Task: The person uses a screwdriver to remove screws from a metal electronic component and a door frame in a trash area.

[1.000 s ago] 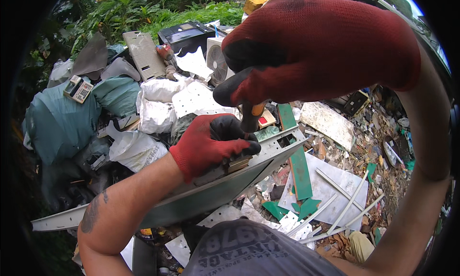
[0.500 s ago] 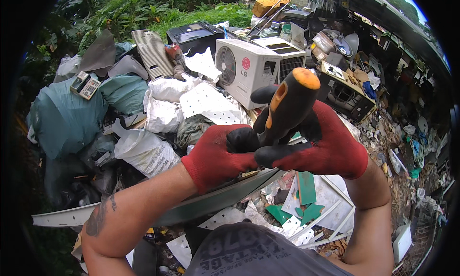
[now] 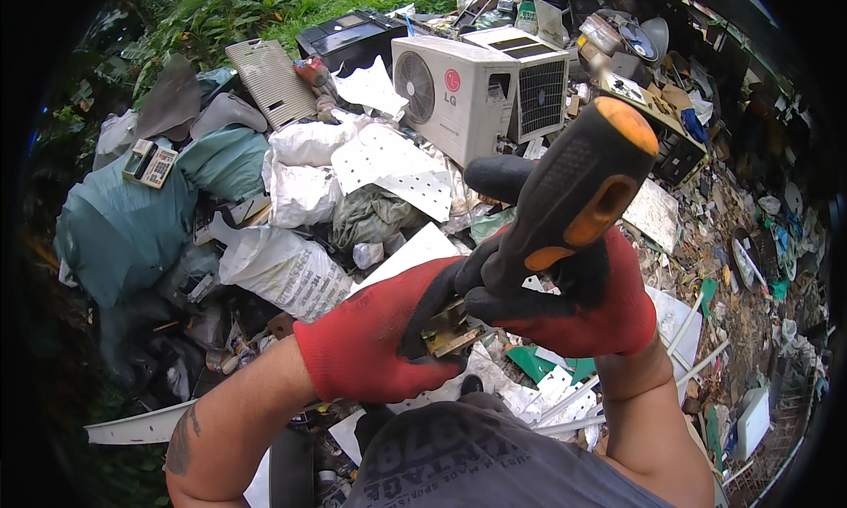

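Observation:
My right hand (image 3: 587,301), in a red glove with black-coated fingers, is closed around a thick black screwdriver handle (image 3: 565,199) with an orange butt end and an orange-rimmed hole. The handle tilts up and to the right; its shaft is hidden. Against it, my left hand (image 3: 384,331), gloved the same way, curls around a small brass-coloured metal part (image 3: 453,329). Its thumb and fingers cover most of that part. Both hands are close together in front of my chest. Whether the tool's tip touches the metal is hidden.
Heaped scrap surrounds me. Beyond my hands stands a white air-conditioner outdoor unit (image 3: 454,97). White sacks (image 3: 282,270), a teal bag (image 3: 123,212) and a calculator-like device (image 3: 150,164) are at left. Green and white panel pieces (image 3: 547,367) and pale strips (image 3: 701,362) lie below my right arm.
The screwdriver handle has swung to lean further right and looks larger. My left hand has come lower and turned, showing the metal part. The view has tipped downward.

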### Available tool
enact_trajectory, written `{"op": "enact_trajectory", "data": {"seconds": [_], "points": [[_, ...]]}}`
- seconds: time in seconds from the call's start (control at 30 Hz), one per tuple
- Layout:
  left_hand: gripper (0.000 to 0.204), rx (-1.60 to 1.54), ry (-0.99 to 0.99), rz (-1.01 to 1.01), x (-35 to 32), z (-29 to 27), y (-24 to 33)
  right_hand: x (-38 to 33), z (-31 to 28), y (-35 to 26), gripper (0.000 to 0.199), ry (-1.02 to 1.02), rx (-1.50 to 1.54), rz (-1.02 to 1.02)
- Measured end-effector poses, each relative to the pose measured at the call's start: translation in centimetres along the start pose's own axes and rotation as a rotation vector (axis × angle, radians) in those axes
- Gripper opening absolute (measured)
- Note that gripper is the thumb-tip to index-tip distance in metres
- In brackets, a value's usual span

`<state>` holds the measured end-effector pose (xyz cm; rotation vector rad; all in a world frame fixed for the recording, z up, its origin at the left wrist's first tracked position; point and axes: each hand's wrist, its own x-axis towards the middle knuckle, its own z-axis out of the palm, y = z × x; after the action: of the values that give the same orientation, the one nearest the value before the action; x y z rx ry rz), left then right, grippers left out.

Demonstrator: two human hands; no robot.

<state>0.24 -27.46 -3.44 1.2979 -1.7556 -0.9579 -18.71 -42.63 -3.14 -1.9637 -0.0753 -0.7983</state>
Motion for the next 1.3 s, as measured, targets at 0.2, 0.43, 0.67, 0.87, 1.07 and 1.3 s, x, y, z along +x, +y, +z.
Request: {"op": "enact_trajectory", "data": {"seconds": [0.2,0.43,0.67,0.87,1.07,1.3], "points": [[0.079,0.130,-0.040,-0.144,0.0,-0.4,1.2,-0.1,0.8,0.0,0.072,0.175,0.240,0.105],[0.079,0.212,0.016,-0.086,-0.3,-0.3,1.4,-0.3,0.9,-0.1,0.079,0.362,0.262,0.090],[0.077,0.223,0.051,-0.101,0.0,0.0,1.7,-2.4,-0.4,2.8,0.060,0.412,0.360,-0.077],[0.080,0.231,0.039,-0.067,0.3,0.5,2.0,-3.5,-0.6,5.1,0.050,0.544,0.786,0.008],[0.081,0.055,0.090,-0.172,0.2,0.5,2.1,-3.7,-0.7,4.9,0.049,0.575,0.779,0.095],[0.078,0.232,0.055,-0.021,0.6,-0.1,2.0,-2.8,-0.3,4.5,0.039,0.675,0.867,0.047]]}}
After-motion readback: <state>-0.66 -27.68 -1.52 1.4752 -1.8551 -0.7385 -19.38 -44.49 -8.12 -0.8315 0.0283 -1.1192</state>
